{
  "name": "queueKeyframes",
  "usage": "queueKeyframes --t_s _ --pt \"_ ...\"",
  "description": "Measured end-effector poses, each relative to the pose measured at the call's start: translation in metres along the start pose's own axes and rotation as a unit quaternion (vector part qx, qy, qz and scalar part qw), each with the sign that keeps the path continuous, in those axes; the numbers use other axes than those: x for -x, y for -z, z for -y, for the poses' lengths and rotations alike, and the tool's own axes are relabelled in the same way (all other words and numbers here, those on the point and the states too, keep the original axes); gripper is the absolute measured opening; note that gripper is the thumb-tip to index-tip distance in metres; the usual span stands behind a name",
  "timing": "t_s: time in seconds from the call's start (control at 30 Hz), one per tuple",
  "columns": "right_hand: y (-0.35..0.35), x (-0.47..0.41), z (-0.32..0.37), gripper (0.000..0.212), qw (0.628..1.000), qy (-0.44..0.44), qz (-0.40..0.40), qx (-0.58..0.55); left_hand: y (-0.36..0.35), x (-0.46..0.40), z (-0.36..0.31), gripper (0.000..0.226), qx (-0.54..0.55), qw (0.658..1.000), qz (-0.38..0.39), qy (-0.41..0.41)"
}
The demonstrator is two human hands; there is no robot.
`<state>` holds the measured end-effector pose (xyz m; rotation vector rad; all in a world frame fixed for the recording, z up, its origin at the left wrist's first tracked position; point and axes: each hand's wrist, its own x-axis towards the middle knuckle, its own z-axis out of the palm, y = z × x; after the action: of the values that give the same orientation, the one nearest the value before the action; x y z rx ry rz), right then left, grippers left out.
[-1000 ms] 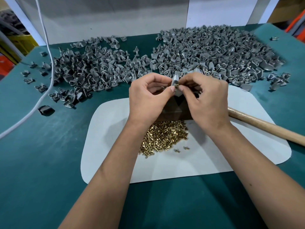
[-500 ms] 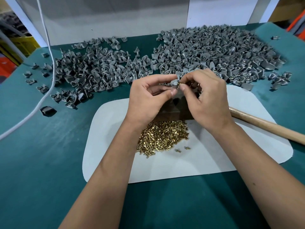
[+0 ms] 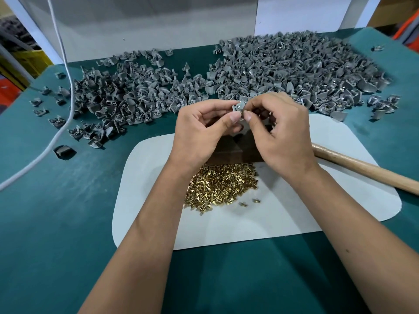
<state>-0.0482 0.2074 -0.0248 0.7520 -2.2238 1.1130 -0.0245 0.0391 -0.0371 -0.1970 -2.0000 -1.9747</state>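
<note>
Just two hands (image 3: 204,130) (image 3: 281,132), one grey part (image 3: 237,106)

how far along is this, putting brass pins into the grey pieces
Done: some pieces in the right grey pile show brass glints, so they look fitted. In hand: the left hand holds one grey piece while the right hand pinches a brass pin at it. Left: a big brass pin heap and the left grey pile wait, so likely far from finished.

A teal-covered table (image 3: 45,223) stands against a pale grey panel (image 3: 147,26), a yellow crate (image 3: 29,60) beyond its left edge.
</note>
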Motion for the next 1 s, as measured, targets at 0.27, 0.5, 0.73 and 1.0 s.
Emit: queueKeyframes --t_s 0.27,0.5,0.73,1.0 --pt "0.0005 -0.0015 0.0016 0.006 1.0 -0.017 0.016 -0.018 0.0029 0.0002 -0.0019 0.035 0.006 1.0 0.01 0.002" --pt "0.0018 -0.0039 0.0022 0.003 0.997 -0.047 0.041 -0.043 -0.0006 0.0018 -0.0032 0.036 0.015 1.0 0.002 0.003" --pt "0.0018 -0.0036 0.0026 0.005 0.998 -0.049 0.042 -0.019 -0.0026 0.0025 -0.0048 0.035 0.001 1.0 0.006 0.005" --pt "0.0069 -0.0063 0.0027 0.005 0.997 -0.044 0.061 0.008 -0.005 0.0019 -0.0071 0.034 -0.094 0.996 0.001 -0.011"
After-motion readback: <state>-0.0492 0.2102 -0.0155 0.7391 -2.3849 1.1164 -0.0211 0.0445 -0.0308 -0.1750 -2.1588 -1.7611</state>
